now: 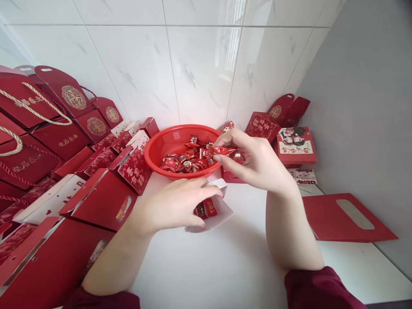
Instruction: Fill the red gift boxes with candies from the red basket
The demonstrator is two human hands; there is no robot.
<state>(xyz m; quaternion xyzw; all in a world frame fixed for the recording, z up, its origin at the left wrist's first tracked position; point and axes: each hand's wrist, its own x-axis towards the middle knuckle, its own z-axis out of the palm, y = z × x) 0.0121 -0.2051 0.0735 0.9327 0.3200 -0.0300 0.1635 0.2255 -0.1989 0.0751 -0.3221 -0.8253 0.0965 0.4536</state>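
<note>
Between the thumb and fingers of my right hand (254,159) is a small red wrapped candy (223,150), held just past the right rim of a red plastic basket (151,154). Several red and dark wrapped candies (189,161) lie in that basket. My left hand (177,204) grips a small paper box (222,219) whose white inside faces me, its thumb at the near side and its fingers over the top. Inside the box rest a few wrapped candies (210,207). The outer side of the box is mostly hidden by my left hand.
Red gift boxes (99,199) crowd the left side, with rope-handled ones (35,103) behind. More red boxes (262,124) and a picture-printed box (296,143) stand at the right. A flat red card piece (328,216) lies on the white table (238,266). Tiled wall behind, grey panel right.
</note>
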